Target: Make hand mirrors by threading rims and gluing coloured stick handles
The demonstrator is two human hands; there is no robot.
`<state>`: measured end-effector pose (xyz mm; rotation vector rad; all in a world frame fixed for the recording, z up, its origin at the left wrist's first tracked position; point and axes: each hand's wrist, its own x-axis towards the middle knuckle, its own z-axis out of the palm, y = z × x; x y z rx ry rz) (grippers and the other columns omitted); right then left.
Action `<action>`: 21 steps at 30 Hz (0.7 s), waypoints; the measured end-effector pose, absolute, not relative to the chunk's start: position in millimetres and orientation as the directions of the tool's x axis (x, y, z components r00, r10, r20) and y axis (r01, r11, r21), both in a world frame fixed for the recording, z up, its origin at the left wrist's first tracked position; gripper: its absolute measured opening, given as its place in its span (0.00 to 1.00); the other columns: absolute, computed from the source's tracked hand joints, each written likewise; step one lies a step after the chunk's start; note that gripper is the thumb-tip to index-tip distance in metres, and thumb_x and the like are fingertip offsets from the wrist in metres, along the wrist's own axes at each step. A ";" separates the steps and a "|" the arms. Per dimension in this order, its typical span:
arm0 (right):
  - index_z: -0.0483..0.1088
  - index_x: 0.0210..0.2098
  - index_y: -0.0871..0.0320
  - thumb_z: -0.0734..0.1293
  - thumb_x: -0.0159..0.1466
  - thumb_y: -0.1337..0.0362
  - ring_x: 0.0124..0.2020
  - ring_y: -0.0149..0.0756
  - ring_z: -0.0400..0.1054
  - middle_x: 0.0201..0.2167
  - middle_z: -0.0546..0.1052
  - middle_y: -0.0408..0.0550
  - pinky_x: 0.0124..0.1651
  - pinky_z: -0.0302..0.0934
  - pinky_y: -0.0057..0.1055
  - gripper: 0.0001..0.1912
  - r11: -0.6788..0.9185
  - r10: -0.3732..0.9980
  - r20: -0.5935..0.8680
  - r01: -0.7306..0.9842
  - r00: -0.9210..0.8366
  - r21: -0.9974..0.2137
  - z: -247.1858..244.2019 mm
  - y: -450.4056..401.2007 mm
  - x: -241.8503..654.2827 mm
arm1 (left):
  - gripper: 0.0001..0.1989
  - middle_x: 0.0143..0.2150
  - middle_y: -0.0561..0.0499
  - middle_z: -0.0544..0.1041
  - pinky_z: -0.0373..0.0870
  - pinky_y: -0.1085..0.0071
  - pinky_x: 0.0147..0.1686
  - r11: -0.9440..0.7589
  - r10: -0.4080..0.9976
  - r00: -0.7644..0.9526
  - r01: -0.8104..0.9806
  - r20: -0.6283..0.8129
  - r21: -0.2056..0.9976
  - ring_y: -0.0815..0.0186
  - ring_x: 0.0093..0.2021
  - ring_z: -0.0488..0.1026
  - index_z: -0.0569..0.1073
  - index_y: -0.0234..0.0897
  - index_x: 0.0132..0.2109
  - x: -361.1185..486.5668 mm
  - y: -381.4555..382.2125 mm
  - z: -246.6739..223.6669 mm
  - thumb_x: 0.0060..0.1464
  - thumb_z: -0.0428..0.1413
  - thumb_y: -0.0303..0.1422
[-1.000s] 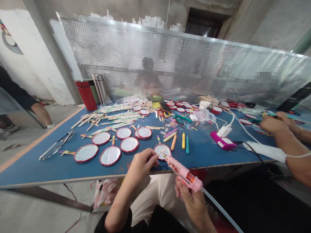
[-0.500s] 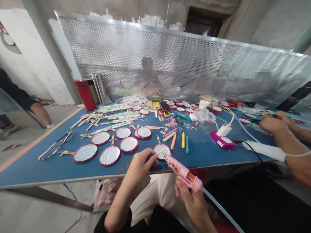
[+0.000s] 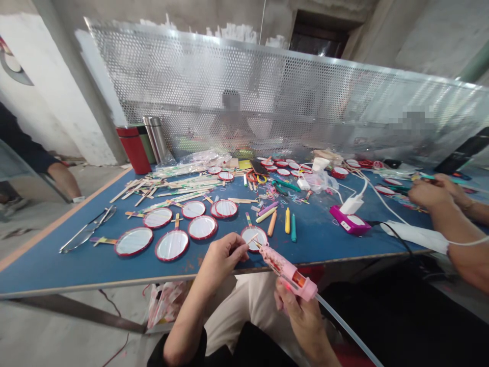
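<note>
My left hand (image 3: 222, 260) pinches a thin wooden stick (image 3: 250, 240) just above a round mirror-like disc with a red rim (image 3: 254, 238), near the table's front edge. My right hand (image 3: 300, 312) grips a pink hot glue gun (image 3: 287, 271), its nozzle close to the stick's tip. A translucent glue stick (image 3: 346, 323) trails from the gun's back end. Several more red-rimmed discs (image 3: 171, 245) lie to the left, some with craft sticks attached. The contact point between stick and disc is partly hidden by my fingers.
The blue worktable (image 3: 95, 260) holds piles of craft sticks, crayons (image 3: 287, 220) and a magenta device (image 3: 349, 220) with white cables. A co-worker's hands (image 3: 430, 194) work at the right end. A perforated metal screen (image 3: 267, 92) stands behind the table.
Little differs. My hands, the glue gun and the stick stay nearly in place, and the view shifts very slightly.
</note>
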<state>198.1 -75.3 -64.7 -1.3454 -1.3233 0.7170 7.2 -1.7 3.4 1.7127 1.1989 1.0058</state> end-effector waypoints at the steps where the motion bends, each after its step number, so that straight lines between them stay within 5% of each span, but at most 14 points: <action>1: 0.66 0.21 0.57 0.63 0.60 0.41 0.17 0.31 0.61 0.14 0.68 0.43 0.20 0.57 0.26 0.26 0.173 0.952 0.237 0.302 0.194 -0.938 -65.4 -75.3 198.6 | 0.09 0.26 0.53 0.77 0.66 0.74 0.29 -0.230 0.959 0.234 0.324 0.158 0.917 0.67 0.27 0.73 0.70 0.38 0.30 7.2 -1.5 3.2 0.57 0.52 0.36; 21: 0.66 0.21 0.56 0.63 0.60 0.41 0.18 0.31 0.62 0.16 0.68 0.44 0.22 0.60 0.27 0.25 0.150 0.966 0.206 0.312 0.154 -0.938 -62.3 -77.1 201.4 | 0.08 0.26 0.53 0.77 0.66 0.74 0.29 -0.215 0.962 0.235 0.322 0.143 0.922 0.67 0.28 0.73 0.70 0.38 0.31 7.1 -0.8 2.1 0.56 0.53 0.37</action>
